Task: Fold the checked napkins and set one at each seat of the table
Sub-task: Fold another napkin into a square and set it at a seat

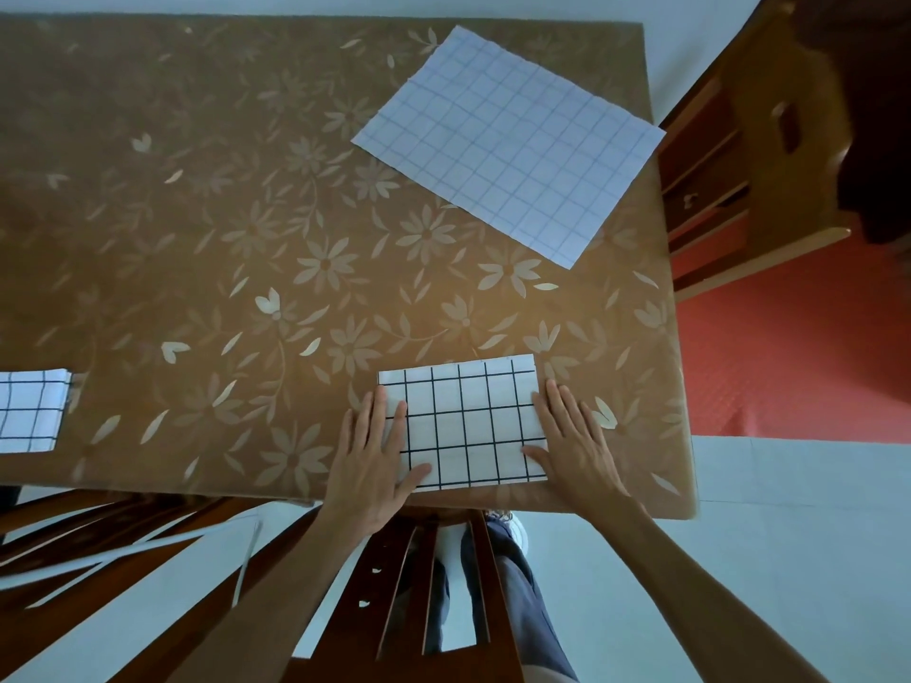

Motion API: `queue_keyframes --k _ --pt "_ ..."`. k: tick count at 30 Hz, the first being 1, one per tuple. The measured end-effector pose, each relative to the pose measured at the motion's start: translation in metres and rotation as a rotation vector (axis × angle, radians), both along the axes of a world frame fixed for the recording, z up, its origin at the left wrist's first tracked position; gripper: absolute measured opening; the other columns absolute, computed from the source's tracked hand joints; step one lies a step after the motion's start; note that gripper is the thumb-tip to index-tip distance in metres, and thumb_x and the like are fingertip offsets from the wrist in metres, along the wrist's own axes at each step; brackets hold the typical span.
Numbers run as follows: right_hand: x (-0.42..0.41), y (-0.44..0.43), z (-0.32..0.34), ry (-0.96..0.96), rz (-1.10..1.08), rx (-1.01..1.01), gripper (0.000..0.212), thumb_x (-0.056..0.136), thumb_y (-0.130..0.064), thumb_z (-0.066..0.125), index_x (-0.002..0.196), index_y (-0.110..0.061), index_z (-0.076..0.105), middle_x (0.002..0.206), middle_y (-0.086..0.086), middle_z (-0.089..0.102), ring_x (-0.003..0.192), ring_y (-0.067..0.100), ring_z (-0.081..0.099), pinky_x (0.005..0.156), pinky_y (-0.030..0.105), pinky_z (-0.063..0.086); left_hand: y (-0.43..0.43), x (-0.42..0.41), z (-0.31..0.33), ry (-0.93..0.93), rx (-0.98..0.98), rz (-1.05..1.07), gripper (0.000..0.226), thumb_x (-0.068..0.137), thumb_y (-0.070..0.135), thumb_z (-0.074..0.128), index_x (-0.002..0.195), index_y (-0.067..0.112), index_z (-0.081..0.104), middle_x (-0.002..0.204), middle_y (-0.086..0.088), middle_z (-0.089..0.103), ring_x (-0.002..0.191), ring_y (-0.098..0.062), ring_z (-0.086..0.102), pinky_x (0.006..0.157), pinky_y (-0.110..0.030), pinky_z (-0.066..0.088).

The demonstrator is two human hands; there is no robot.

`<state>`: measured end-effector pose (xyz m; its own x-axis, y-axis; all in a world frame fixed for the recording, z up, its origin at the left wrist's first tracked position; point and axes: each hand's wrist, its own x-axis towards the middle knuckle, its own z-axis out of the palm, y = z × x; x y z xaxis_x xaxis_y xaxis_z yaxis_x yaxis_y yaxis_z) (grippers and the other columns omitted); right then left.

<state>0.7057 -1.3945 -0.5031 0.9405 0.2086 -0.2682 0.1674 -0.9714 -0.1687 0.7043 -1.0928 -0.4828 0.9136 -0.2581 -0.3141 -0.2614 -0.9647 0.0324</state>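
A folded white napkin with black checks (466,423) lies near the front edge of the brown flowered table (222,214). My left hand (374,458) lies flat on the napkin's left edge, fingers straight. On its right edge rests my right hand (574,446), flat with straight fingers too. An unfolded checked napkin (510,140) lies spread out, pale side up, at the far right corner. Another folded checked napkin (29,411) sits at the left edge of the view, partly cut off.
A wooden chair back (419,584) stands right below me at the table's front edge, another chair (74,544) to its left. A third wooden chair (739,155) stands off the right side on a red mat (798,347).
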Motion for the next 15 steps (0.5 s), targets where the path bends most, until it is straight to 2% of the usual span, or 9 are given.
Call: queue_keyframes --k 3,5,7,10,13,15 --pt "-0.004 0.002 -0.001 -0.083 -0.051 0.136 0.069 0.092 -0.038 0.062 0.149 -0.009 0.034 0.158 0.013 0.029 0.144 0.031 0.030 0.113 0.044 0.023 -0.016 -0.005 0.005 -0.041 -0.100 -0.163 0.062 0.104 0.052 0.026 0.155 0.017 0.024 0.162 -0.019 0.014 0.151 -0.033 0.012 0.120 -0.050 0.023" --pt "-0.009 0.003 0.003 -0.155 -0.073 0.228 0.056 0.094 -0.030 0.060 0.144 -0.011 0.043 0.154 0.012 0.038 0.140 0.030 0.038 0.112 0.042 0.029 -0.034 -0.008 0.006 -0.086 -0.197 -0.309 0.048 0.104 0.042 0.036 0.144 0.018 0.044 0.151 -0.017 0.039 0.141 -0.031 0.035 0.114 -0.047 0.034" --pt "-0.014 0.005 0.010 -0.237 -0.062 0.307 0.041 0.095 -0.028 0.053 0.133 -0.014 0.055 0.142 0.009 0.052 0.127 0.028 0.050 0.102 0.041 0.042 -0.053 -0.010 0.006 -0.132 -0.266 -0.448 0.035 0.100 0.038 0.048 0.126 0.016 0.058 0.127 -0.011 0.057 0.119 -0.027 0.053 0.102 -0.042 0.046" --pt "-0.026 0.006 0.018 -0.277 -0.022 0.384 0.028 0.095 -0.027 0.049 0.115 -0.017 0.066 0.119 0.001 0.063 0.103 0.023 0.058 0.083 0.035 0.049 -0.074 -0.013 0.005 -0.098 -0.254 -0.559 0.025 0.093 0.036 0.061 0.107 0.015 0.061 0.101 -0.005 0.062 0.096 -0.022 0.058 0.088 -0.035 0.052" --pt "-0.037 0.002 0.021 -0.274 -0.063 0.411 0.025 0.095 -0.026 0.049 0.105 -0.017 0.070 0.107 -0.003 0.065 0.093 0.020 0.057 0.076 0.032 0.049 -0.081 -0.012 0.005 -0.039 -0.203 -0.547 0.024 0.089 0.032 0.068 0.105 0.016 0.058 0.095 -0.005 0.060 0.089 -0.022 0.058 0.082 -0.034 0.052" --pt "-0.042 -0.001 0.022 -0.251 -0.107 0.412 0.027 0.095 -0.027 0.048 0.104 -0.017 0.070 0.106 -0.002 0.066 0.095 0.021 0.059 0.075 0.033 0.050 -0.083 -0.012 0.008 -0.013 -0.192 -0.530 0.033 0.079 0.018 0.076 0.106 0.016 0.058 0.094 -0.006 0.058 0.087 -0.023 0.057 0.081 -0.034 0.053"
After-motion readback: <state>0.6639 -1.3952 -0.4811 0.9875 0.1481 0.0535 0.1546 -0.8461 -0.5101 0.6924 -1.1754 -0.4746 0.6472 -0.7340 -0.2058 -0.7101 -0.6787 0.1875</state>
